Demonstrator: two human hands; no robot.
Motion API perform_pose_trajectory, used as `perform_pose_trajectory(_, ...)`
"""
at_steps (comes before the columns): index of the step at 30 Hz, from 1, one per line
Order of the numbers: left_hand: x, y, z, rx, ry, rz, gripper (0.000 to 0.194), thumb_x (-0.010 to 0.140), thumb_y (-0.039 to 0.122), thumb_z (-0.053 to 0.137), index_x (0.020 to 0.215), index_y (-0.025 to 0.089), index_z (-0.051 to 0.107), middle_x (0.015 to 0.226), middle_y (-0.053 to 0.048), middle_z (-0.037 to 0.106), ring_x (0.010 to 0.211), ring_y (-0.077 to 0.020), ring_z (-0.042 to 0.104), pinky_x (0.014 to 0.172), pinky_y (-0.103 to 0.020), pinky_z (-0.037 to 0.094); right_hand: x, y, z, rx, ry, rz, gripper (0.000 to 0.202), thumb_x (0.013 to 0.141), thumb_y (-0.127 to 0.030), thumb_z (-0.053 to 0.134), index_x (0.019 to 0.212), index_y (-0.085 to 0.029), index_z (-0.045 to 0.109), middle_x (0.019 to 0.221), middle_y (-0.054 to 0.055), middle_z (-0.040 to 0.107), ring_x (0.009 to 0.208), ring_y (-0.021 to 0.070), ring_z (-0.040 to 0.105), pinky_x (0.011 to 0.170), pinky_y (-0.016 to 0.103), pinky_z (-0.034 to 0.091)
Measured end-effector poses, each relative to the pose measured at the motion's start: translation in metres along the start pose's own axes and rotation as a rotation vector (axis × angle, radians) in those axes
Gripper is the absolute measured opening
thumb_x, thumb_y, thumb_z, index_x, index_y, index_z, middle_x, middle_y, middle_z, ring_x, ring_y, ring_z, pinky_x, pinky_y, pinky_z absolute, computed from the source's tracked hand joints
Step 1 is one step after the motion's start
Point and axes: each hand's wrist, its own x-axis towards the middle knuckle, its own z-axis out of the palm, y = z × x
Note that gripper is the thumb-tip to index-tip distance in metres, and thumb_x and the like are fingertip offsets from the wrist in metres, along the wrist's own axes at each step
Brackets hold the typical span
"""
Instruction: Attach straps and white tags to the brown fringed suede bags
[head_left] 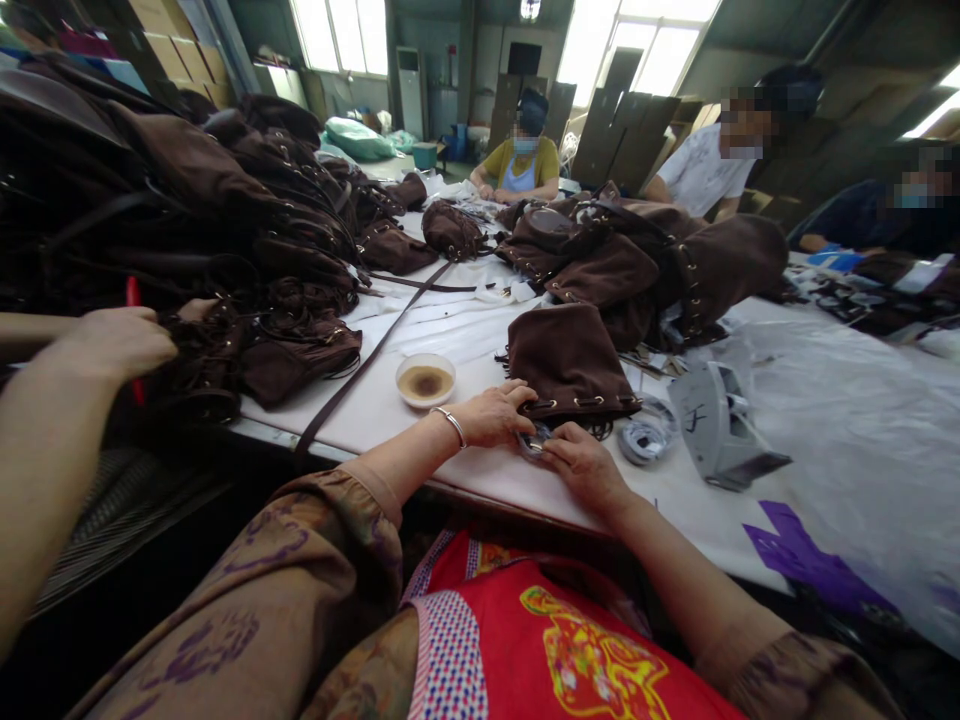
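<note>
A small dark brown suede-like bag (570, 355) lies in front of me, its rim with gold eyelets facing my body. My left hand (491, 412), a silver bangle on its wrist, has its fingers bent over the left corner of that rim. Just below the rim, a small shiny clear-grey coil (534, 442), perhaps a roll of tape, sits between both hands. The fingers of my right hand (589, 468) are pinched at the coil's right side. A similar clear-grey coil (646, 435) rests on the table to the right.
Left of my hands stands a bowl of brownish liquid (425, 380). Beside it runs a long dark strap (375, 355). Brown bags (187, 190) pile high at left. A grey metal holder (724, 425) stands at right near plastic sheeting (840, 430). Another person's hand (112, 345) holds a red tool.
</note>
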Motion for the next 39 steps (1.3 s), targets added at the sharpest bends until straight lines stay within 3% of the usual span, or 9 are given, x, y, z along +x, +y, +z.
perform_pose_trajectory(10, -0.005, 0.002, 0.001, -0.053, -0.006, 0.029, 0.021, 0.085, 0.033, 0.065, 0.103, 0.026, 0.074, 0.137, -0.010, 0.045, 0.132, -0.0305, 0.036, 0.113, -0.044, 0.031, 0.002, 0.010, 0.000, -0.015, 0.020, -0.047, 0.018, 0.093, -0.027, 0.054, 0.091, -0.021, 0.072, 0.092, 0.006, 0.056, 0.087, 0.0186, 0.053, 0.077, 0.030, 0.045)
perform_pose_trajectory(18, -0.009, 0.006, 0.006, -0.033, 0.034, -0.073, 0.018, 0.086, 0.029, 0.063, 0.099, 0.029, 0.075, 0.138, -0.007, 0.044, 0.129, -0.0295, 0.039, 0.102, -0.039, 0.043, 0.001, 0.013, 0.000, -0.039, 0.036, -0.033, 0.020, 0.093, -0.029, 0.055, 0.097, -0.022, 0.073, 0.094, 0.007, 0.057, 0.088, 0.0192, 0.054, 0.079, 0.031, 0.046)
perform_pose_trajectory(22, -0.008, 0.008, 0.015, 0.011, 0.067, -0.094, 0.014, 0.085, 0.027, 0.063, 0.091, 0.026, 0.076, 0.136, -0.006, 0.045, 0.129, -0.0287, 0.038, 0.103, -0.037, 0.043, 0.000, 0.015, 0.000, -0.053, 0.049, -0.030, 0.020, 0.093, -0.029, 0.055, 0.098, -0.022, 0.074, 0.095, 0.008, 0.059, 0.089, 0.0199, 0.055, 0.080, 0.032, 0.047)
perform_pose_trajectory(26, -0.010, 0.021, 0.030, 0.015, 0.194, -0.148, 0.015, 0.087, 0.026, 0.061, 0.087, 0.023, 0.076, 0.132, -0.008, 0.048, 0.134, -0.0288, 0.034, 0.111, -0.040, 0.036, -0.003, 0.014, -0.006, -0.057, 0.069, -0.035, 0.020, 0.092, -0.025, 0.054, 0.098, -0.019, 0.073, 0.097, 0.009, 0.060, 0.090, 0.0211, 0.056, 0.083, 0.035, 0.048)
perform_pose_trajectory(30, -0.012, 0.048, 0.040, 0.025, 0.268, -0.254, 0.017, 0.088, 0.025, 0.058, 0.091, 0.021, 0.074, 0.139, -0.009, 0.045, 0.140, -0.0327, 0.026, 0.111, -0.049, 0.033, -0.007, 0.001, -0.011, -0.103, 0.133, -0.060, 0.027, 0.087, -0.031, 0.061, 0.108, -0.016, 0.070, 0.111, 0.014, 0.059, 0.099, 0.0255, 0.054, 0.088, 0.040, 0.046)
perform_pose_trajectory(33, -0.011, 0.065, 0.041, 0.033, 0.279, -0.308, 0.017, 0.088, 0.027, 0.059, 0.094, 0.020, 0.073, 0.143, -0.009, 0.044, 0.142, -0.0342, 0.024, 0.110, -0.052, 0.032, -0.009, -0.013, -0.008, -0.163, 0.159, -0.031, 0.028, 0.084, -0.037, 0.065, 0.104, -0.018, 0.071, 0.114, 0.013, 0.059, 0.101, 0.0268, 0.053, 0.090, 0.042, 0.042)
perform_pose_trajectory(39, -0.007, 0.070, 0.030, 0.086, 0.198, -0.290, 0.016, 0.090, 0.026, 0.057, 0.090, 0.020, 0.072, 0.148, -0.007, 0.042, 0.143, -0.0333, 0.025, 0.110, -0.056, 0.029, -0.011, -0.022, 0.004, -0.243, 0.141, 0.028, 0.019, 0.089, -0.035, 0.062, 0.087, -0.020, 0.073, 0.090, 0.008, 0.063, 0.090, 0.0221, 0.049, 0.085, 0.036, 0.034)
